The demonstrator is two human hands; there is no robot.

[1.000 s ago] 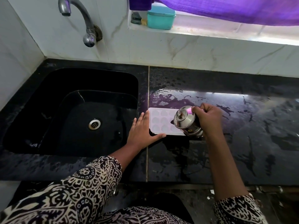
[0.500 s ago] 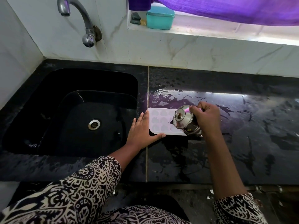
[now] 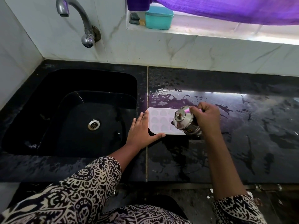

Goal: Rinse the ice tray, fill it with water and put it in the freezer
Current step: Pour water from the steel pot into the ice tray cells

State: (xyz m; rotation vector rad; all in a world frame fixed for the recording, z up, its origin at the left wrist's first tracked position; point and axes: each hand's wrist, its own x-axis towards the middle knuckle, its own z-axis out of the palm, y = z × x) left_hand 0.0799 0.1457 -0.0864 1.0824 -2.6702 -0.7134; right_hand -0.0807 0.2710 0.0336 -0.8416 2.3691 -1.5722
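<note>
A white ice tray (image 3: 159, 121) with heart-shaped cells lies flat on the wet black counter (image 3: 242, 143), just right of the sink. My left hand (image 3: 142, 131) lies flat with straight fingers against the tray's left end, thumb along its near edge. My right hand (image 3: 206, 118) grips a lidded steel jug (image 3: 184, 121), tilted to the left over the tray's right part and hiding those cells. No stream of water can be made out.
A black sink (image 3: 77, 113) with a round drain (image 3: 93, 124) sits to the left, under a curved metal tap (image 3: 80, 21) on the tiled wall. A teal box (image 3: 159, 17) stands on the window ledge below a purple curtain (image 3: 226, 8). Puddles cover the counter.
The tilted jug in my right hand has shifted slightly left over the tray. My left hand stays at the tray's left end.
</note>
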